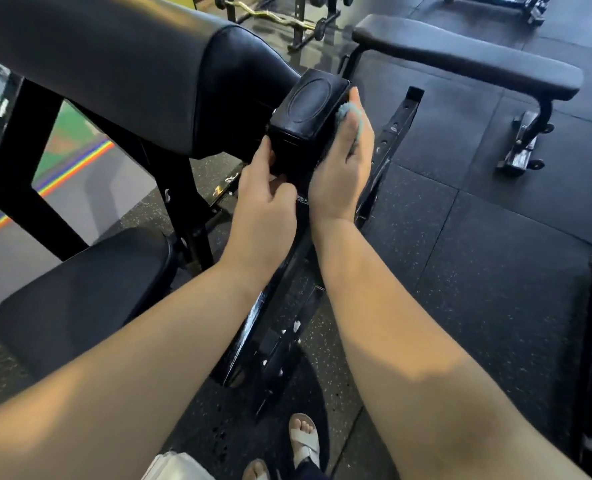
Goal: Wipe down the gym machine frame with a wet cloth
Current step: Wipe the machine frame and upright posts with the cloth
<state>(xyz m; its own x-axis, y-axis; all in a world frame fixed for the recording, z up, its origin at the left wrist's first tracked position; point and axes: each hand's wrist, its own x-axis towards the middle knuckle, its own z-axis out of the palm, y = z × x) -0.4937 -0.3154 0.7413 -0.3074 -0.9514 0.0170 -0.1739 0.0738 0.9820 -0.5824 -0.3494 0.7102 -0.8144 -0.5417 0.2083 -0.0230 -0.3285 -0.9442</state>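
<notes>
Fingers of the right hand point(343, 161) curl round a bunched blue-green wet cloth point(352, 116), pressing it to the right face of the capped end of the black frame point(306, 109) at the centre of the picture. Only a small fold of the cloth shows between thumb and forefinger. The left hand point(265, 202) grips the opposite lower corner of the same end, thumb laid on its left face and fingers curled beneath, apparently steadying it.

The wiping looks to be at work on this top end. The square tube running down toward the bottom centre carries a glossy sheen, which may be damp from the cloth or only reflected light; it cannot be told which. The upright legs at left show no sign either way, so much of the frame likely remains to be done.

Around it are the padded armrest point(114, 64) at upper left, the seat pad point(80, 299) at lower left and a flat bench point(461, 53) at upper right.
</notes>
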